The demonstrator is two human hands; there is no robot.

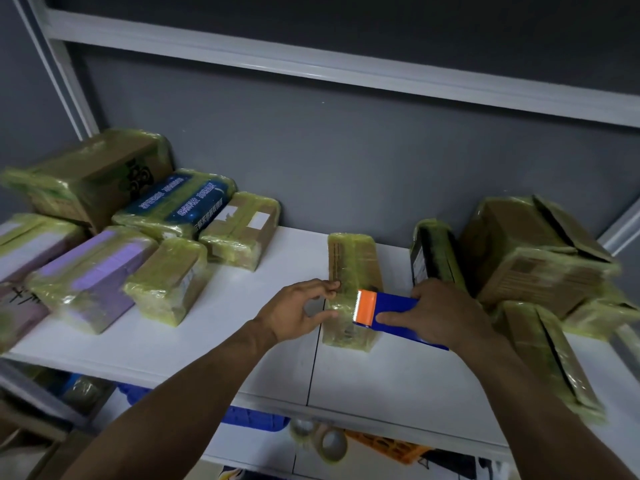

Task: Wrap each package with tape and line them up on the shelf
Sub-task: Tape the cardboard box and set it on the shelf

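Note:
A small brown package wrapped in yellowish tape lies on the white shelf, near its middle. My left hand grips the package's left near corner between thumb and fingers. My right hand holds a blue tape dispenser with an orange cutter head, pressed onto the package's near end. Several taped packages lie in rows at the left. More taped boxes are piled at the right.
A shelf board runs overhead against the dark grey wall. Below the shelf's front edge I see rolls of tape, a blue crate and an orange basket. A long taped package lies right of my right forearm.

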